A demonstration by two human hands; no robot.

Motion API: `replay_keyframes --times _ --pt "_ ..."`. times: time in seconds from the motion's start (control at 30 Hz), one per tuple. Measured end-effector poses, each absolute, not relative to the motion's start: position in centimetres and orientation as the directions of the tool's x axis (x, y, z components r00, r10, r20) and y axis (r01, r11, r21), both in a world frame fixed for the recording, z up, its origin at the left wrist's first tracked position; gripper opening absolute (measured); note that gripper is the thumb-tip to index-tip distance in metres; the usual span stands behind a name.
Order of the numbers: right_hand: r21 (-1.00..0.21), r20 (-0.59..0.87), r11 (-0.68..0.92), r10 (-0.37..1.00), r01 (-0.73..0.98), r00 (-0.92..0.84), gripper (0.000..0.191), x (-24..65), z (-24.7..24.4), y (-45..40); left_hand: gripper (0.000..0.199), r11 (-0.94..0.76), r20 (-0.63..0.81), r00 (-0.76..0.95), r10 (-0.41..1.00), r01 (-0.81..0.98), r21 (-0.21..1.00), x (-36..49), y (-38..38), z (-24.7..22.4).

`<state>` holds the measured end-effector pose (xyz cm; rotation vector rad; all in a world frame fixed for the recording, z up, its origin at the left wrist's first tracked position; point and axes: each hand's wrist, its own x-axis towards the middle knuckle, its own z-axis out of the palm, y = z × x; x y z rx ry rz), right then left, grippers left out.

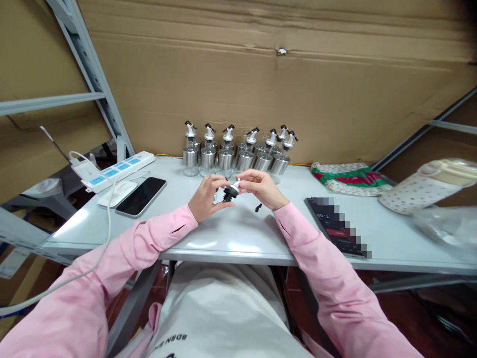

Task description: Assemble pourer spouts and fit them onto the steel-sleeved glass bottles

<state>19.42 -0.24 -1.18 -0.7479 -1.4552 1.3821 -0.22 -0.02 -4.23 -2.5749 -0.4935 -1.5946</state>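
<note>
Over the middle of the table, my left hand (209, 197) grips a bottle pourer (231, 191) by its black ribbed stopper, between thumb and fingers. From the other side, my right hand (263, 189) pinches the pourer's white spout end. The pourer is tilted, its black stopper pointing down. A small black piece (258, 208) lies on the table just below my right hand. Behind my hands stand several glass bottles (225, 160) with metal sleeves, many topped by white pourers with black levers. My hands partly hide the bottles' bases.
At left are a white power strip (115, 170), a black phone (141, 197) and a white cable (109, 214) running past my left arm. At right lie another phone (335, 226), a patterned cloth (350, 179) and a dotted flask (421, 189). Cardboard (238, 74) walls the back.
</note>
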Motion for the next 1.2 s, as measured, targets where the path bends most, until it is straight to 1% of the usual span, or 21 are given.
replay_keyframes --times 0.17,0.27,0.43,0.6,0.83,0.97,1.2 --pt "-0.977 0.204 0.165 0.899 -0.132 -0.387 0.023 19.5 -1.5 0.0 0.053 -0.930 0.742 0.591 0.316 0.346 0.121 -0.3 -0.2 -4.1" --pt "-0.982 0.189 0.160 0.894 -0.103 -0.406 0.023 19.4 -1.6 0.0 0.054 -0.939 0.705 0.633 0.320 0.311 0.146 -0.3 -0.2 -4.2" --pt "-0.983 0.183 0.153 0.887 -0.105 -0.423 0.023 19.3 -1.5 -0.2 0.048 -0.947 0.703 0.638 0.314 0.261 0.187 -0.3 -0.3 -4.3" --pt "-0.982 0.187 0.166 0.881 -0.085 -0.434 0.019 19.0 -1.1 -0.6 0.039 -0.972 0.764 0.607 0.219 0.203 0.117 -0.1 -0.5 -4.2" --pt "-0.983 0.181 0.171 0.902 -0.060 -0.392 0.022 18.7 -0.8 -0.9 0.035 -0.961 0.745 0.628 0.225 0.271 0.061 -0.2 -0.7 -4.2" --pt "-0.982 0.185 0.179 0.888 -0.054 -0.422 0.019 18.8 -1.1 -0.7 0.033 -0.954 0.753 0.620 0.221 0.297 0.036 -0.2 -0.9 -4.0" --pt "-0.980 0.196 0.189 0.871 -0.060 -0.451 0.018 19.1 -1.5 -0.4 0.032 -0.931 0.742 0.618 0.260 0.364 0.023 -0.2 -1.2 -3.8"
